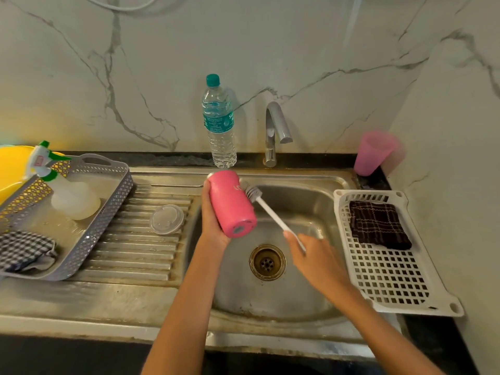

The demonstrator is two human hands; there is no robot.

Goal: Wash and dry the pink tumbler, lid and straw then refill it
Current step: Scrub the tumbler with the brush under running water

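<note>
My left hand [213,226] grips the pink tumbler [231,203] over the left side of the sink basin [305,201], tilted with its base toward me. My right hand [311,255] holds the white handle of a bottle brush [253,192], whose bristle head lies against the tumbler's upper right side. A clear lid [167,219] rests on the ribbed drainboard [135,239]. A thin metal straw [177,185] lies along the drainboard's far edge. A water bottle [219,125] with a teal cap stands behind the sink.
The faucet [276,131] stands at the back with no water running. A grey basket [89,226] at left holds a spray bottle [62,185] and a checked cloth [24,250]. At right are a white rack [392,280] with a dark cloth [378,226] and a pink cup [373,152].
</note>
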